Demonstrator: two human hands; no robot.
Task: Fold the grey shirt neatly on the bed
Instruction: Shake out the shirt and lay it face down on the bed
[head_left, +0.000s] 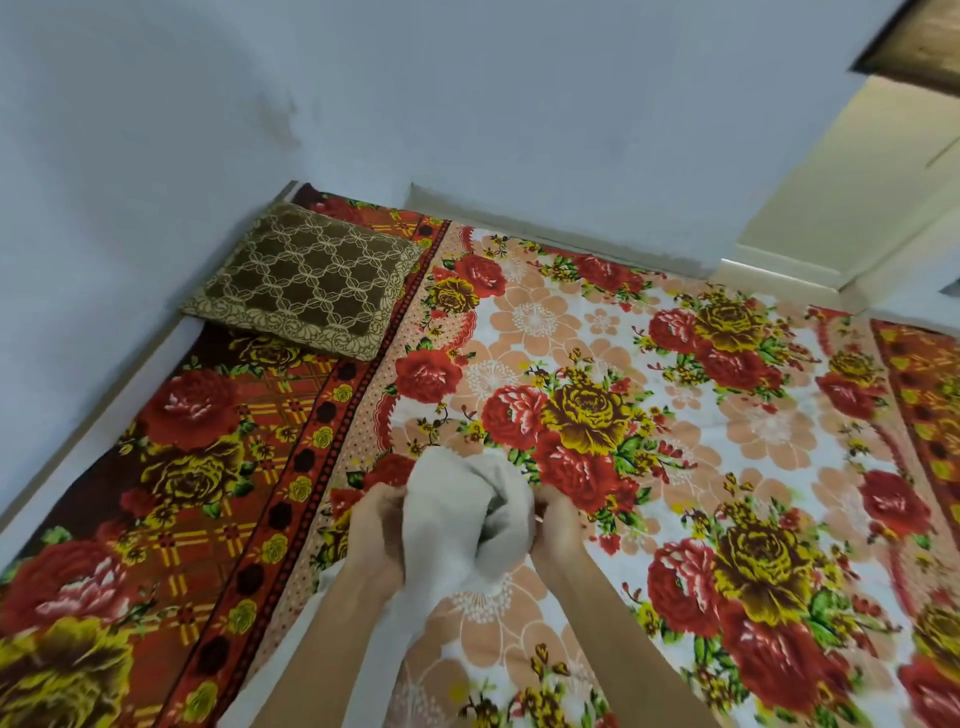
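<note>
Above the bed (675, 415): grey shirt (462, 514), bunched, raised between my left hand (376, 530) and right hand (558, 525); each grip clenched on cloth, likely to find edges for spreading. Pillow (306, 280) well apart.

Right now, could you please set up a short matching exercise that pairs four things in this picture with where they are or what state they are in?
Things:
1. grey shirt
2. brown patterned pillow
3. left hand
4. right hand

Places or states:
A. lying in the far corner of the bed against the wall
B. bunched up and held above the floral bedsheet
C. gripping the cloth on the side nearer the dark red border
D. gripping the cloth on the side nearer the white floral middle

Pairs: 1-B, 2-A, 3-C, 4-D
</note>
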